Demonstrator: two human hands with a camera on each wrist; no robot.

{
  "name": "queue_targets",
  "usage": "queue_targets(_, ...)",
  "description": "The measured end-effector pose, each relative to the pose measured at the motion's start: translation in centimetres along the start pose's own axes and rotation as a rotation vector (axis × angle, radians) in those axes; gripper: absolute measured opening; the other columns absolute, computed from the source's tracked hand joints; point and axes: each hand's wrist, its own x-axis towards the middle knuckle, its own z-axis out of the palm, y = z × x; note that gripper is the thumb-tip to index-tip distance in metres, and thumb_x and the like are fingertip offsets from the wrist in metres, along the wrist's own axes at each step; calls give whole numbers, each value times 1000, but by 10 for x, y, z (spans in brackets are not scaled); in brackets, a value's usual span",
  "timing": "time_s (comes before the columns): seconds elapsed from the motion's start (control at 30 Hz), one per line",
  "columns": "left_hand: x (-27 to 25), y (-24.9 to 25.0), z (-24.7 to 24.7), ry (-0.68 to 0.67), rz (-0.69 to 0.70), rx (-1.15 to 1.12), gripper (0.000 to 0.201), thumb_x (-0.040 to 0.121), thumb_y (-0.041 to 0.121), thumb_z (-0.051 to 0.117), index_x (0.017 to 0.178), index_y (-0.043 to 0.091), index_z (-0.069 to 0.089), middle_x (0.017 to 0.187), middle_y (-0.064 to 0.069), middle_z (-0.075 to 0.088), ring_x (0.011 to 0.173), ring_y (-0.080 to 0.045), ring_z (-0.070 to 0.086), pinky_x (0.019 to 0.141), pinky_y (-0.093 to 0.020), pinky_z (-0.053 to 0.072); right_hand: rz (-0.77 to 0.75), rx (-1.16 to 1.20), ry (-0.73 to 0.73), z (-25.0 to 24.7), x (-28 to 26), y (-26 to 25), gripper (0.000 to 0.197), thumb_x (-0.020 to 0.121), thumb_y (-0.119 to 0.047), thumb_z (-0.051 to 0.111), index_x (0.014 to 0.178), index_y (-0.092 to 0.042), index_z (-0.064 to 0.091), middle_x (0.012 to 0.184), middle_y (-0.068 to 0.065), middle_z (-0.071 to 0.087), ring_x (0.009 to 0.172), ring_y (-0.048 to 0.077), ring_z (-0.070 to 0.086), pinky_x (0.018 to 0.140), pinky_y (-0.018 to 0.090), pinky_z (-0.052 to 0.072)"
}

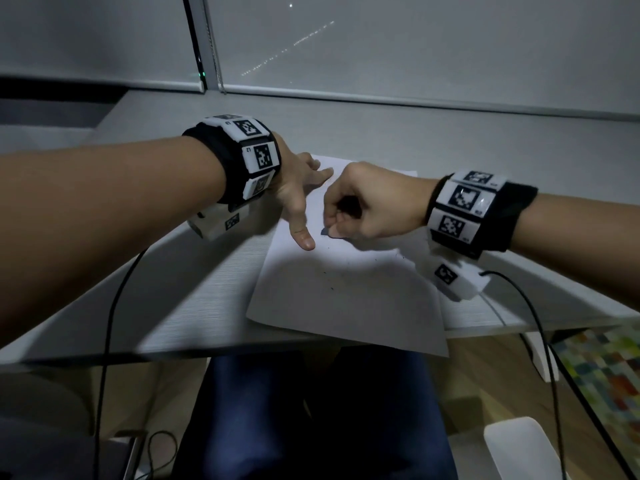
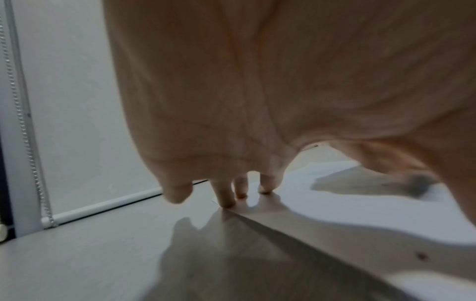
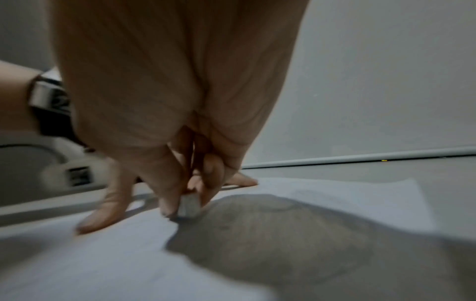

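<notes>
A white sheet of paper (image 1: 346, 299) lies on the grey desk (image 1: 194, 282), its near corner hanging over the front edge. My left hand (image 1: 298, 192) is spread flat on the sheet's left part, thumb and straight fingers pressing it down; the left wrist view shows its fingertips (image 2: 228, 201) at the paper's (image 2: 386, 215) far edge. My right hand (image 1: 360, 206) is curled, its thumb and fingers pinching a small grey-white eraser (image 3: 189, 205) whose end rests on the paper (image 3: 335, 193). In the head view only a sliver of the eraser (image 1: 324, 231) shows.
A lowered roller blind (image 1: 415, 46) with a bead chain (image 2: 25, 130) hangs behind the desk. Black cables (image 1: 107, 323) run from both wrist cameras over the desk's front edge. Dark specks (image 1: 325, 273) dot the paper. Below are my knees and a coloured mat (image 1: 609, 368).
</notes>
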Motion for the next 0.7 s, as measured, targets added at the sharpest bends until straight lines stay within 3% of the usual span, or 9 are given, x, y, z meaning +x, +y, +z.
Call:
queue_targets(0.07,0,-3,-2,13,8,-8,177,23,95,82,167,44,-7,177,8,-10,164,-17,-1,128,-51,21,47,-24,69,-11,0,13,6,87,-14,78,89,-12,82,81,-1,80,73,13,73,68,23,59)
queue_targets(0.13,-2,-9,-3,17,13,-47,176,29,83,92,169,38,-4,178,6,0,164,-18,8,129,-50,23,150,-27,216,-19,1,30,7,86,-14,75,87,-11,81,85,2,82,78,19,76,71,32,62)
queue_targets(0.23,-10,-13,-10,49,12,-90,160,37,62,104,167,31,17,170,4,32,151,-24,39,121,-46,39,263,-10,269,-18,4,48,10,86,-21,80,84,-11,80,76,0,77,65,12,68,61,20,52)
queue_targets(0.3,-16,-10,-14,82,25,-65,139,51,51,104,165,27,29,165,3,39,148,-24,43,120,-43,39,279,-36,245,-13,6,51,14,87,-25,82,84,-11,80,72,-1,73,62,8,61,57,9,43)
queue_targets(0.4,-21,-9,-16,86,47,-70,115,70,41,98,165,29,34,164,1,41,147,-24,44,120,-40,39,252,-68,265,-10,11,46,14,88,-24,80,83,-12,79,75,1,74,63,7,60,61,16,44)
queue_targets(0.43,-24,-9,-16,79,49,-97,108,76,40,93,165,31,34,165,2,40,147,-23,44,119,-39,39,221,-53,276,-10,13,42,13,88,-24,81,82,-12,78,73,-1,72,60,4,59,60,14,44)
queue_targets(0.53,-31,-3,-12,92,34,-174,99,83,54,82,165,31,33,163,6,41,146,-21,44,116,-37,39,128,7,228,-6,17,28,9,87,-22,82,81,-16,79,67,-9,69,56,-3,59,58,7,43)
queue_targets(0.6,-35,4,-5,118,35,-165,112,70,78,80,160,28,36,153,6,46,139,-23,49,114,-39,42,106,25,177,0,18,22,7,87,-19,81,81,-15,80,69,-8,72,59,-2,61,61,9,46)
queue_targets(0.7,-33,10,7,166,45,-109,131,50,92,79,154,22,38,140,5,48,128,-26,56,109,-47,50,129,28,159,0,20,25,10,87,-21,83,80,-14,79,67,-6,72,57,3,60,59,11,47)
